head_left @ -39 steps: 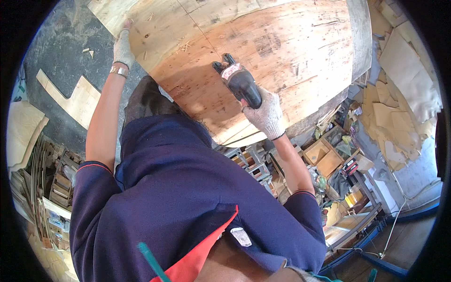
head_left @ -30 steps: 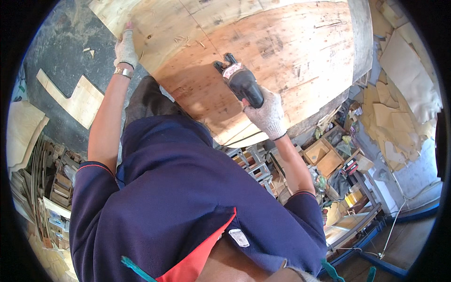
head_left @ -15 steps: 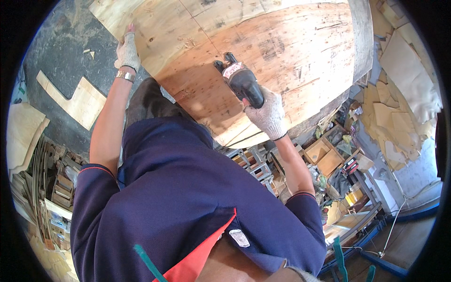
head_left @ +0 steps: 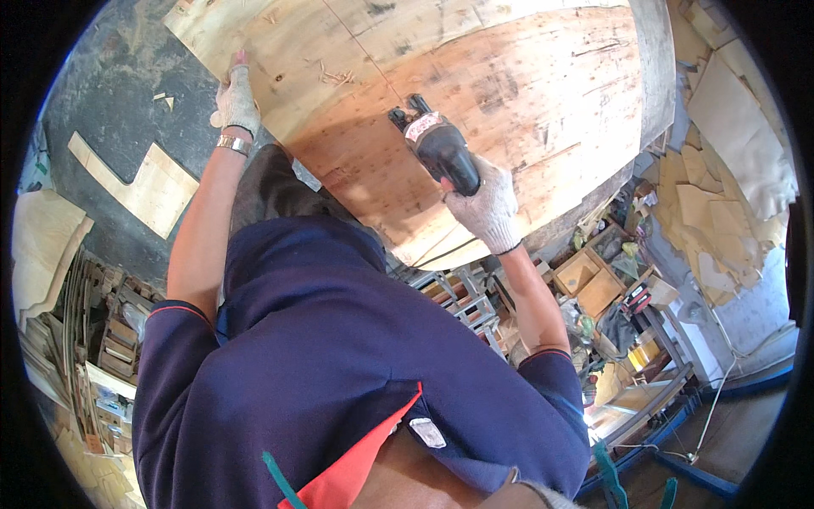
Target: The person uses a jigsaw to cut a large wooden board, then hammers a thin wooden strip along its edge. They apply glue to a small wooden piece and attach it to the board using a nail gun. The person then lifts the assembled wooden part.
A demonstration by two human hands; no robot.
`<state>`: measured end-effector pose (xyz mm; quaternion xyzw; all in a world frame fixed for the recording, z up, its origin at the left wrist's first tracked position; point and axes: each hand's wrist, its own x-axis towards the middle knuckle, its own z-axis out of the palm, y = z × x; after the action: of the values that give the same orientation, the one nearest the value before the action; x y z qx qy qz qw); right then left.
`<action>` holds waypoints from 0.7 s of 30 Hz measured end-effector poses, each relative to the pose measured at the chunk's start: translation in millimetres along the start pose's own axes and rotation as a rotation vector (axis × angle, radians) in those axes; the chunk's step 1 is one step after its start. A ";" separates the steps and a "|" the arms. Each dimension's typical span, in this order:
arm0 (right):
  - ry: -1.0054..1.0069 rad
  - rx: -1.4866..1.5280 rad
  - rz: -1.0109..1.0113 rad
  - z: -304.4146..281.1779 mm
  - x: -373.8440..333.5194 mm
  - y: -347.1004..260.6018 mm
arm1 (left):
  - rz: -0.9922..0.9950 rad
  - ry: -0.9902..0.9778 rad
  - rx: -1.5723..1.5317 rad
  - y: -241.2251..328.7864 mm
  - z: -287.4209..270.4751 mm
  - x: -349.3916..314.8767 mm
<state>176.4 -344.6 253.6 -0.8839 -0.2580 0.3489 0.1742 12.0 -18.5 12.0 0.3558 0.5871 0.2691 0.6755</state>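
Note:
My right hand (head_left: pixel 487 206), in a knitted glove with a bare thumb, is wrapped round the body of a black power tool that looks like a jigsaw (head_left: pixel 447 157). Its two-pronged front rests on a large plywood sheet (head_left: pixel 551 102), at the near end of a thin reddish line running away over the wood. The blade is hidden. At the sheet's left edge, my gloved left hand (head_left: pixel 236 103) grips the wood. Its bare thumb lies on top, while the other fingers are mostly hidden at the edge.
Left of the sheet, an L-shaped plywood offcut (head_left: pixel 157 188) lies on the dark floor (head_left: pixel 110 102). A wooden box (head_left: pixel 587 282), metal frames (head_left: pixel 462 297) and clutter stand below the sheet's right side. Thin sheet scraps (head_left: pixel 704 212) are piled at far right; stacked strips (head_left: pixel 68 339) stand at left.
The jigsaw-like tool and my right hand have shifted very slightly right. My left hand has moved a little right and nearer along the sheet's edge. Both hands keep their hold.

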 end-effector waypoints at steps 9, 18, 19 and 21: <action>-0.002 0.014 0.022 0.0 3.1 -5.3 | 0.021 -0.006 -0.246 -2.4 2.2 0.4; 0.017 0.028 0.013 3.1 7.2 -6.9 | 0.032 -0.014 -0.173 0.0 2.6 -4.7; 0.025 0.026 0.003 3.2 7.7 -7.5 | 0.025 -0.009 -0.153 0.4 2.9 -5.8; 0.028 0.019 -0.003 3.2 8.7 -8.8 | 0.011 -0.001 -0.118 2.2 3.2 -7.1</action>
<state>176.6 -332.1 251.0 -0.8866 -0.2534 0.3388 0.1868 14.2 -23.2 18.2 0.3186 0.5681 0.3067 0.6941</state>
